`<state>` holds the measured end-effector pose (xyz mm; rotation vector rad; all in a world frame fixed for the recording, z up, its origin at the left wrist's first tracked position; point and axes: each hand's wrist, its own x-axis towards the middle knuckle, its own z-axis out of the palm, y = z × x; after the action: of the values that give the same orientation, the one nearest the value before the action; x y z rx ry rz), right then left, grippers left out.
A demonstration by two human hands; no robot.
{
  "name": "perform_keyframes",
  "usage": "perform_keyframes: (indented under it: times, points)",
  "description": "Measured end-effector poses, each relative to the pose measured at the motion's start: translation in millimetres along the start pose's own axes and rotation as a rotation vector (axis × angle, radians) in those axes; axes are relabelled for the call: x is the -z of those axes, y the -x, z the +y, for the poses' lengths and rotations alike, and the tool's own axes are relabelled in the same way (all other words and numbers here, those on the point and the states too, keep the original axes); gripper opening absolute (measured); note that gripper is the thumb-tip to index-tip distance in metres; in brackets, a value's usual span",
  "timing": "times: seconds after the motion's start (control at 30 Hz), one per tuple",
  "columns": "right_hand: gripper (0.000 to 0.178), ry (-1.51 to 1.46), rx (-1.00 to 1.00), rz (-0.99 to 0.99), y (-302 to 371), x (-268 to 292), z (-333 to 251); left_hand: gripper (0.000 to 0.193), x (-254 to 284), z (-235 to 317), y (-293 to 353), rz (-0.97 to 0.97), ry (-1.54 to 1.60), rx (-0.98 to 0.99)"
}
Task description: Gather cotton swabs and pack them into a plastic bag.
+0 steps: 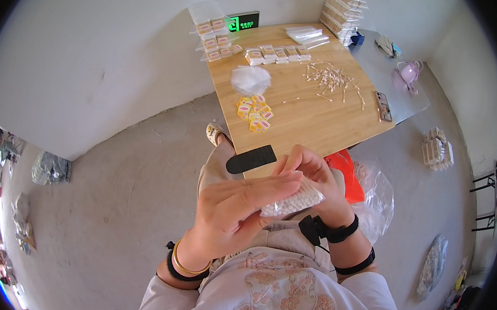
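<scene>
Between my hands, in front of my body, is a clear plastic bag of cotton swabs (296, 203), with the white swab ends packed together toward me. My left hand (225, 205) holds it from the left, its fingers laid along the top of the bag. My right hand (316, 174) grips the far right part with bent fingers. The bag hides some fingertips. Beyond them stands a wooden table (314, 125). On it lie loose cotton swabs (333, 77), yellow printed cards (255, 113) and a pile of clear empty bags (250, 80). Several filled swab packs (278, 54) form a row behind.
A dark round-ended flat object (251, 159) shows at the table's near edge. A phone (384, 107) lies at the right edge. More packs (343, 17) are stacked high at the back. A red bag (348, 176) and clear plastic (379, 201) are beside my right arm.
</scene>
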<state>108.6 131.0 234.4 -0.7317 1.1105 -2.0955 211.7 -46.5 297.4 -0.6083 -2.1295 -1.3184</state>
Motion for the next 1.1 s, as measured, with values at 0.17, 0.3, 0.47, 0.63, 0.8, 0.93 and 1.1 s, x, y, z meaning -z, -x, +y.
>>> perform_keyframes:
  times: [0.17, 0.3, 0.47, 0.63, 0.8, 0.93, 1.1]
  points:
    - [0.020, 0.068, -0.204, 0.113, 2.4, -12.3, -8.2, 0.046, -0.4, -9.3, 5.7, 0.111, 0.001, 0.159]
    - [0.031, 0.026, -0.251, 0.088, 5.2, -17.8, -15.1, 0.055, -5.1, -10.2, 2.2, 0.216, 0.190, 0.332]
    - [0.039, 0.016, -0.248, 0.061, 5.9, -23.4, -17.1, 0.057, -6.2, -14.6, 7.9, 0.263, 0.195, 0.395]
    - [0.038, -0.007, -0.243, 0.083, 6.4, -22.3, -15.8, 0.052, 1.1, -11.5, 7.8, 0.214, 0.264, 0.400]
    - [0.036, -0.056, -0.217, 0.068, 7.9, -19.8, -13.1, 0.054, 6.2, -9.1, 10.6, 0.088, 0.173, 0.451]
    - [0.025, 0.060, -0.225, 0.102, 8.6, -20.4, -12.2, 0.054, -4.7, -9.8, 4.7, 0.245, 0.220, 0.291]
    - [0.016, 0.119, -0.187, 0.134, 9.0, -20.4, -8.5, 0.053, -7.2, -4.7, 5.9, 0.207, 0.172, 0.355]
